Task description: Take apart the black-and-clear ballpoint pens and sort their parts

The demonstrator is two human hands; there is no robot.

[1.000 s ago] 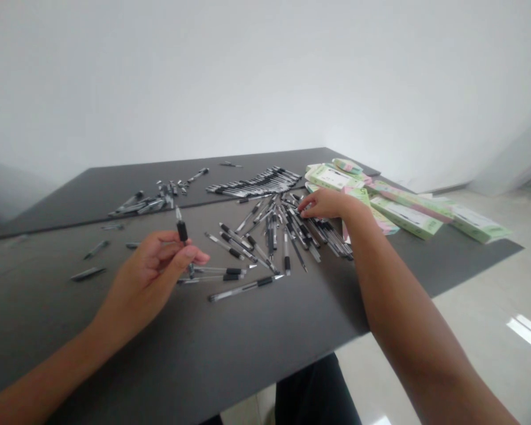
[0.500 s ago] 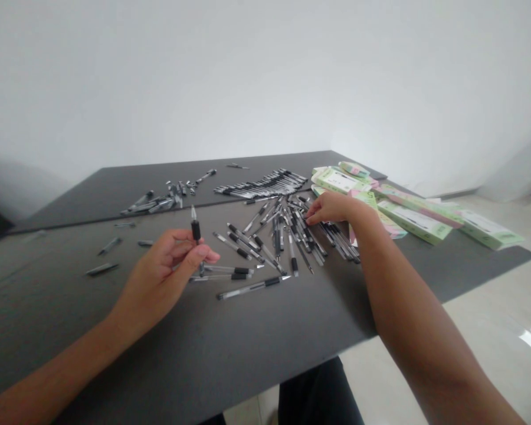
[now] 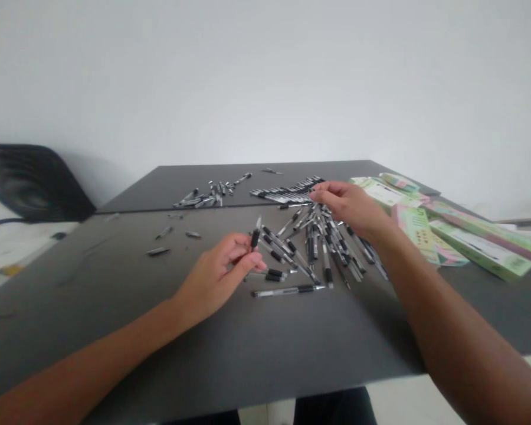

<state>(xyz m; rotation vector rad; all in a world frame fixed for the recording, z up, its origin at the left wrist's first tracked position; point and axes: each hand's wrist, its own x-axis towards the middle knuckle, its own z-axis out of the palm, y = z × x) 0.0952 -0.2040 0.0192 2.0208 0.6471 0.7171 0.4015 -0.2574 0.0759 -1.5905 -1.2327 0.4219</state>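
My left hand (image 3: pixel 228 268) is closed on a clear pen (image 3: pixel 255 235) with a black grip, its tip pointing up, above the near part of the table. Over the far end of a loose pile of pens (image 3: pixel 336 242), my right hand (image 3: pixel 347 203) has thumb and fingers pinched together. Something small and dark shows at those fingertips, too blurred to name. Just beyond them lies a neat row of pens (image 3: pixel 283 195), partly covered by the hand. One single pen (image 3: pixel 287 291) rests in front of the pile.
Green and pink pen boxes (image 3: pixel 482 248) lie at the right. A heap of short clear-and-black pieces (image 3: pixel 207 196), perhaps pen caps, sits far left, with a few strays (image 3: pixel 158 251) nearer. The dark table (image 3: pixel 248 348) has a seam across it. A black chair (image 3: pixel 30 183) stands left.
The view has turned left, bringing the chair into sight. My right hand has lifted from the pile and moved away from me towards the row. My left hand still holds its pen upright.
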